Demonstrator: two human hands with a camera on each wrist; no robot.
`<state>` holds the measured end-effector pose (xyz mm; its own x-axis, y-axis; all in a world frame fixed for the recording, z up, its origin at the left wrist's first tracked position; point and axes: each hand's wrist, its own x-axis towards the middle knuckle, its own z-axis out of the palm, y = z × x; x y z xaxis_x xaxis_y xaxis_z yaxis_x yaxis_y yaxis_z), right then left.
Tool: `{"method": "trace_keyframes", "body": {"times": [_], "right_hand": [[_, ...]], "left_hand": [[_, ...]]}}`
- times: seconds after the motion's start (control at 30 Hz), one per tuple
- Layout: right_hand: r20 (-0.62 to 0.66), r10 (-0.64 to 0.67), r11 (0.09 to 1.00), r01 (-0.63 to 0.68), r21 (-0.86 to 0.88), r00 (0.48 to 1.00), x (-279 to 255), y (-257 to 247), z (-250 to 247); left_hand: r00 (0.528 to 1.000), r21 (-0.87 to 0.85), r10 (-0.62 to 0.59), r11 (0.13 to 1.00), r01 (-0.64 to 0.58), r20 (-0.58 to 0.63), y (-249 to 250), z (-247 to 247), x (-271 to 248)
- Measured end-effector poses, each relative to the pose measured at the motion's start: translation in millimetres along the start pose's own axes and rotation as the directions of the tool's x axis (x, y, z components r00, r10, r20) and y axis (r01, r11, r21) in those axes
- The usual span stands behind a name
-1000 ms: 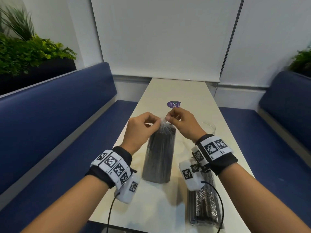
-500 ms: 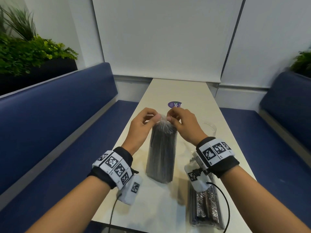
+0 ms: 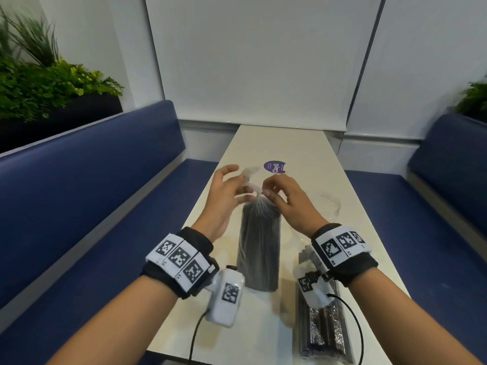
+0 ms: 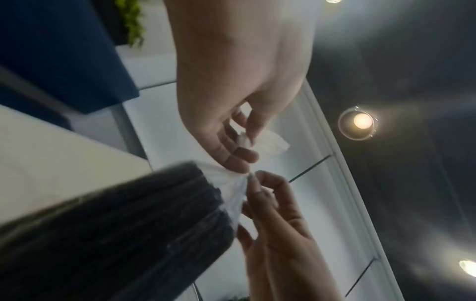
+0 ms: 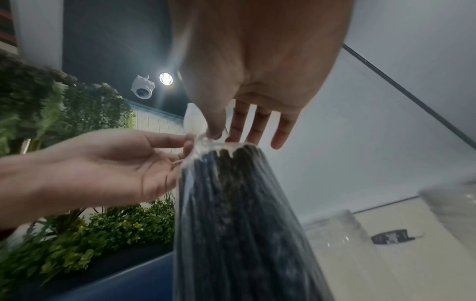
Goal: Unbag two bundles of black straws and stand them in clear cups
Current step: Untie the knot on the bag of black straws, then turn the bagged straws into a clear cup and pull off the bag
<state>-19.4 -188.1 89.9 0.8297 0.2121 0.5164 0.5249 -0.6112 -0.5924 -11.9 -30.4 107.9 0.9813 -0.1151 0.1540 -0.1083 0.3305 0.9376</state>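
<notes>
A clear bag of black straws [image 3: 259, 248] stands upright mid-table. My right hand [image 3: 264, 191] pinches its twisted neck between thumb and forefinger [image 5: 213, 132]. My left hand [image 3: 238, 180] is beside it on the left and holds the loose white plastic tail [image 4: 244, 140] above the neck, its other fingers spread. The second bag of straws [image 3: 321, 335] lies flat near the front right edge, partly under my right wrist. A clear cup [image 3: 330, 206] stands to the right of the hands; two clear cups [image 5: 335, 230] show blurred in the right wrist view.
The narrow white table [image 3: 290, 143] has a purple round sticker [image 3: 274, 167] beyond the hands. Blue benches [image 3: 92, 180] run along both sides, with plants behind them. A wrist camera cable [image 3: 355, 320] trails over the lying bag.
My left hand has drawn the bag's plastic tail up and to the left and spread its fingers. The right hand stays pinched on the neck. The bag stays upright.
</notes>
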Motion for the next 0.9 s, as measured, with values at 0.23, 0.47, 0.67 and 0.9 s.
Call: {"method": "trace_keyframes", "body": {"times": [0.23,0.47,0.67,0.9], "right_hand": [[0.09,0.247,0.849,-0.26,0.461,0.965,-22,6,19],[0.042,0.318,0.866,-0.309,0.392,0.947,-26,11,36],[0.097,0.367,0.782,-0.363,0.506,0.925,-36,12,52],[0.109,0.415,0.75,-0.408,0.521,0.903,-52,19,81]], "left_hand": [[0.959,0.142,0.231,0.956,-0.255,0.164,17,9,11],[0.988,0.073,0.152,0.986,-0.153,0.017,-11,-22,11],[0.953,0.392,-0.192,0.916,0.089,0.233,-64,-36,-10],[0.986,0.32,-0.142,0.941,0.107,0.088,-101,-30,-15]]}}
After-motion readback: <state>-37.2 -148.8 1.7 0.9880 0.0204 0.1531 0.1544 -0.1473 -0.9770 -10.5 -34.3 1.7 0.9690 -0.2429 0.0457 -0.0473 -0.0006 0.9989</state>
